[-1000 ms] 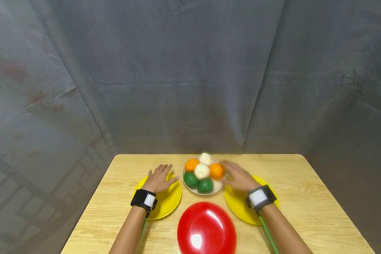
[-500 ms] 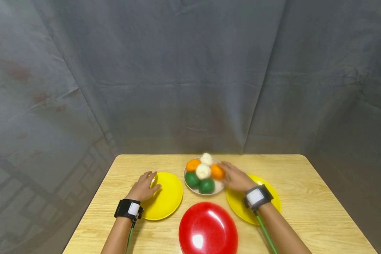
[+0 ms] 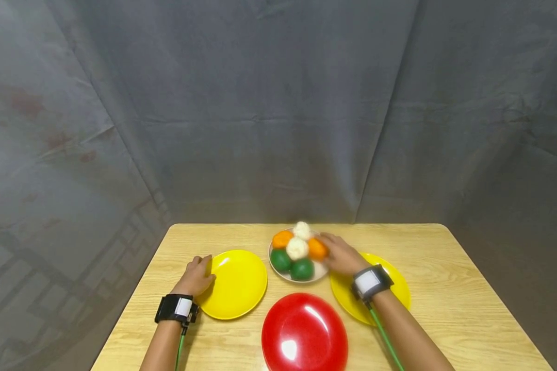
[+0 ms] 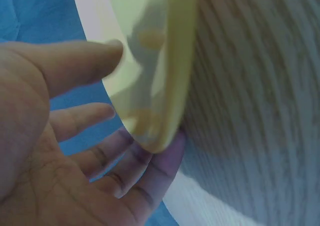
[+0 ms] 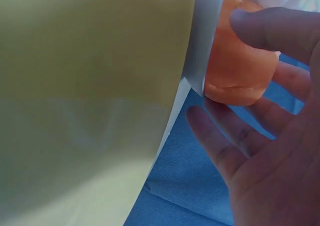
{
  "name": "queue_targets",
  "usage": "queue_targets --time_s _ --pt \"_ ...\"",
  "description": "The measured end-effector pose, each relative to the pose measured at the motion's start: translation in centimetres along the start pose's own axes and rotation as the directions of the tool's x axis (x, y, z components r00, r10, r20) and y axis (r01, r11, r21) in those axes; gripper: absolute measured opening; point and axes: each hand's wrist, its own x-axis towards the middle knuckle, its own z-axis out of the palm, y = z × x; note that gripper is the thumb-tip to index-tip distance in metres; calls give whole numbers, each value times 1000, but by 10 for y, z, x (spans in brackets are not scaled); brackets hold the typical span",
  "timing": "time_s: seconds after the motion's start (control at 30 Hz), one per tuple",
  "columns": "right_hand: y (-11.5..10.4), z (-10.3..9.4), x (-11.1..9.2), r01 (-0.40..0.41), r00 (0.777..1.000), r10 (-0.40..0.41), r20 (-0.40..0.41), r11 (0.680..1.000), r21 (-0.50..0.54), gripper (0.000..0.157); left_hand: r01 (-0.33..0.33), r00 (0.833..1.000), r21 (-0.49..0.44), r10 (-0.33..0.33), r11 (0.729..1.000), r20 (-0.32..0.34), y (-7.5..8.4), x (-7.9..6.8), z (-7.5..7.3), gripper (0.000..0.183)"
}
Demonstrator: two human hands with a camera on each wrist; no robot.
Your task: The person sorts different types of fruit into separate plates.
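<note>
My left hand [image 3: 195,276] is at the left edge of a yellow plate [image 3: 241,288]. In the left wrist view some fingertips [image 4: 172,146] touch that plate's rim from below, while the thumb lies over its edge, not visibly pressing. A pale plate [image 3: 283,276] at the back centre bears rounded pieces: two green [image 3: 302,269], two orange, two white [image 3: 297,248]. My right hand [image 3: 345,255] holds the right-hand orange piece [image 5: 237,61] at the pale plate's edge, thumb on its near side and fingers behind it. The exact kind of these pieces is unclear.
A red plate [image 3: 305,332] sits at the front centre. A second yellow plate [image 3: 396,281] lies under my right wrist. The wooden table [image 3: 450,299] ends at the back against a grey cloth [image 3: 278,129].
My left hand has moved left from over the yellow plate to its left rim. My right hand stays by the orange piece, shifting only slightly.
</note>
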Motion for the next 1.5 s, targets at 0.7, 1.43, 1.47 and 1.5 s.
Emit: queue_targets --time_s 0.7,1.43,1.47,1.5 --pt "-3 1 4 11 999 -11 -37 1000 20 72 19 999 -189 -24 982 -25 -8 8 4 42" --pt "-8 -22 8 3 985 4 -173 999 44 72 88 996 -297 -83 951 29 -6 1 12 39" --pt "-11 -24 9 13 984 -5 -177 999 44 72 90 996 -298 -85 950 29 -6 1 12 39" --pt "-15 -25 11 22 984 -13 -178 998 51 73 94 996 -300 -89 949 31 -5 2 12 39"
